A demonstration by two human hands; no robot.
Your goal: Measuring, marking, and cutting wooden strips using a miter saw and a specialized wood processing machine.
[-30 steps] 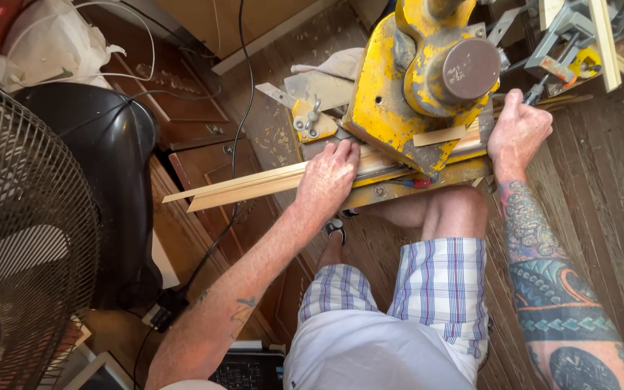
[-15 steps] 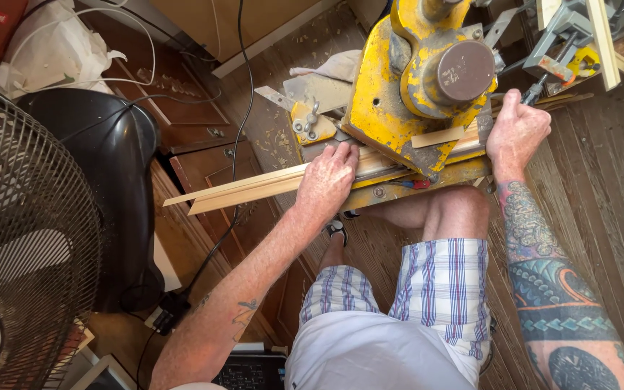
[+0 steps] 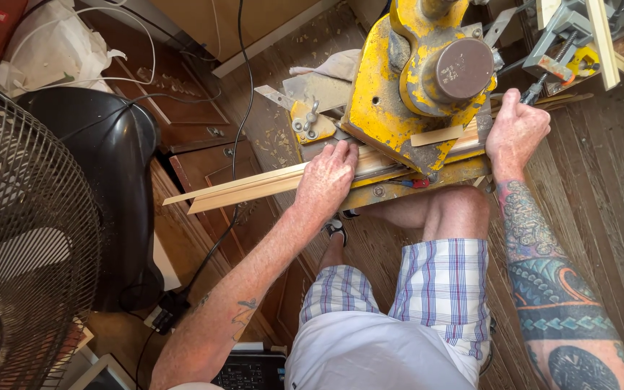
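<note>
- Moulding strip [image 3: 254, 189], a long pale length of wood, lies across the bed of the yellow mitre saw [image 3: 406, 94]; its free end runs out well to the left of our left hand, unsupported over the dark cabinet [image 3: 204, 166].
- Our left hand [image 3: 326, 180] presses flat on the strip, palm down, fingers spread and extended toward the saw body. It grips nothing; it only pins the wood down against the bed.
- Our right hand [image 3: 518, 130] is closed in a fist at the right side of the saw. What it encloses is hidden by the fingers, so we cannot tell whether it has a handle or the far end of the stock.
- A short offcut [image 3: 438, 135] rests on the saw body between our two hands.
- Risk, fingers: our left fingertips lie just beside the saw body. We judge that any slip of the hand toward the right would bring them into the cutting zone.
- Risk, stock: the long overhang to the left of our left hand could tip or pivot the strip if pressure eases, spoiling the cut angle.
- Risk, loose parts: the offcut could shift under vibration and jam.
- Risk, footing: a black cable [image 3: 236, 87] trails across the floor beyond our left hand, and a fan [image 3: 23, 238] stands close by the left elbow; either could snag the overhanging end.
</note>
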